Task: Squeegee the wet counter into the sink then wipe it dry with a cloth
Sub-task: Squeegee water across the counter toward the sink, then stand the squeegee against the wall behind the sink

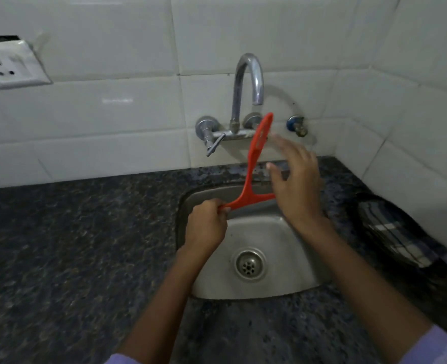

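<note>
Two pale lilac sleeves (437, 348) sit at the bottom edge, nearest the camera, with both forearms reaching up over the front lip of the worktop (59, 245); the left hand (206, 227) has its fingers (217, 210) curled tight round one end of the red squeegee (254, 177), pinching it above the left rim of the sink (282, 282); the right hand (296, 185) is spread, fingers straight and apart and holding nothing, close beside the squeegee's other lower end, though contact there cannot be told through the blur; the squeegee is lifted clear of the basin, its long arm rising steeply towards the tap (246, 85) and ending just in front of the tap's wall fitting; below it the steel basin lies open down to the drain (248, 264); the dark speckled worktop stretches wide and bare to the left of the sink, while to the right only a narrow strip remains before the tiled side wall (427, 114); on that strip, against the wall, lies a dark checked cloth (395, 232), well apart from both hands; a white socket plate (10, 64) sits on the back wall at far left, and a small blue valve (296, 124) just right of the tap.
</note>
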